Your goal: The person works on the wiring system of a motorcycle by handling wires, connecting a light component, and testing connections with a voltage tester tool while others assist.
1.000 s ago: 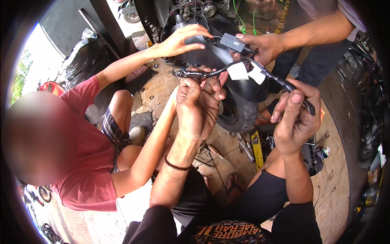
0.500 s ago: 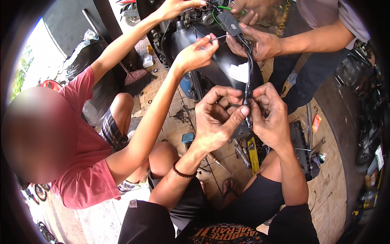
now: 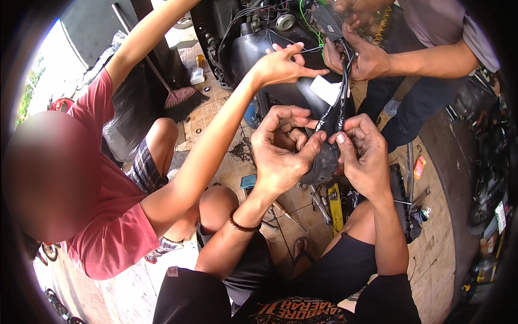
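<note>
My left hand (image 3: 284, 150) pinches one black taped cable (image 3: 325, 117) between thumb and forefinger. A second black taped cable (image 3: 341, 110) is pinched the same way in my right hand (image 3: 362, 155). A narrow gap separates the two cables, which run up to a black rectangular module (image 3: 330, 22). The hands of a person at the upper right hold the module and the cables just below it. Below that person's hands, a white paper or label (image 3: 326, 90) lies over the dark motorcycle body (image 3: 259, 53).
A person in a red shirt (image 3: 127, 224) sits at the left, one arm reaching across the motorcycle. On the tiled floor lie wrenches (image 3: 320, 205), a screwdriver (image 3: 288, 215), a yellow case (image 3: 335, 208) and a black case (image 3: 398, 189). A pink broom (image 3: 179, 97) leans farther back.
The two cables, earlier held together, are now apart, one in each hand. The red-shirted person's near hand has opened, and their far hand has left the view. The module sits slightly higher and farther right.
</note>
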Demonstrator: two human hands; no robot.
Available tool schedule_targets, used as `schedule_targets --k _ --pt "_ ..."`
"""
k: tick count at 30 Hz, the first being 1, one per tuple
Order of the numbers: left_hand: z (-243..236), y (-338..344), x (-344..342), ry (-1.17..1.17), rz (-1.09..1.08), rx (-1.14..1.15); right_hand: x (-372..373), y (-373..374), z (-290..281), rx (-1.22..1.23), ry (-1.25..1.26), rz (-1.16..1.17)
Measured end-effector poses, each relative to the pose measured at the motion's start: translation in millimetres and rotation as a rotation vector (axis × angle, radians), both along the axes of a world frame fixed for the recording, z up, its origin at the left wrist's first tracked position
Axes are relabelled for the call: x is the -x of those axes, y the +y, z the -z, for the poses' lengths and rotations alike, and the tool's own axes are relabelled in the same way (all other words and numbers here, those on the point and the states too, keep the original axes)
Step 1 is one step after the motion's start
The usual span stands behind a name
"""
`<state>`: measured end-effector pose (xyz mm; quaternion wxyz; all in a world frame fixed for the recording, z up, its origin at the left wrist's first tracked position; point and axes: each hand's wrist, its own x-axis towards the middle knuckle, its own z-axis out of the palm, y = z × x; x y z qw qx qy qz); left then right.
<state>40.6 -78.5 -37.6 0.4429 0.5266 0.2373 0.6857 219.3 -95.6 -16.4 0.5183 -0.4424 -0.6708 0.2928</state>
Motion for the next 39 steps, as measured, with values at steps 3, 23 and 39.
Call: schedule_targets --k 3,23,39 --pt "1 -1 -4 0.071 -0.073 -0.052 -4 1 1 0.003 -0.095 0.013" --pt "17 -4 -19 0.117 -0.147 -0.103 13 1 -5 -0.059 0.320 -0.044" --pt "15 -7 -21 0.059 0.007 0.072 -2 18 12 -0.121 0.208 0.119"
